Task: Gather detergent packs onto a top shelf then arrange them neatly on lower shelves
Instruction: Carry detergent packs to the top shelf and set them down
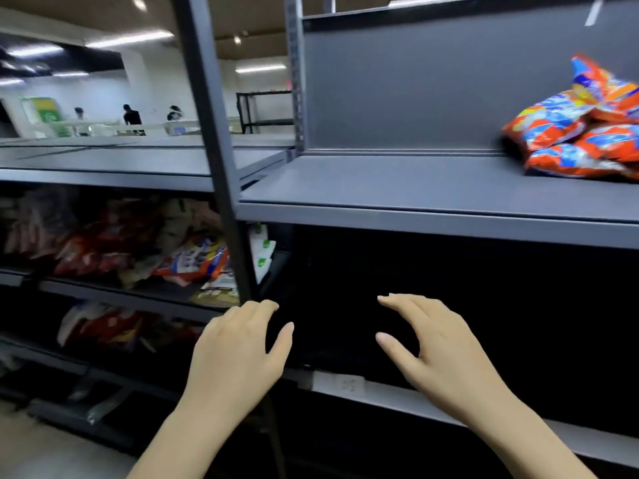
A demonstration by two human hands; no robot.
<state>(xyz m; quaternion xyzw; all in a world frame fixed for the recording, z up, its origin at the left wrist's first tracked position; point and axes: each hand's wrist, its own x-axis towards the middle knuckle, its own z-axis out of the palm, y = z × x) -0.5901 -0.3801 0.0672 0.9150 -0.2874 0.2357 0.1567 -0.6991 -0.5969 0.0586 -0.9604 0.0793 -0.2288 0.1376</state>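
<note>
Top shelf (397, 188): I see a grey deck with a small heap of detergent packs (574, 129) at its far right end, orange, blue and white, lying one on another against the back panel (415, 88); the rest of the deck is bare metal
Lower shelf (408, 399): its front lip carries a pale price tag (340, 382); the bay above it is so dark I cannot tell what lies inside
Neighbour rack (114, 299): to the left, two lower levels are crowded with mixed bags (145, 243) in red, white and blue, tumbled loosely, some leaning over the edge
Left hand (238, 354): released, fingers relaxed and a little spread, holding nothing, in front of the dark bay just beside the upright post (221, 188)
Right hand (439, 354): released too, fingers gently curved with thumb apart, nothing in it, held before the same bay
In the way: the dark upright post stands between me and the neighbour rack, crossing the view from top to bottom
Background: people (131, 115) stand far off at long tables under strip lights
</note>
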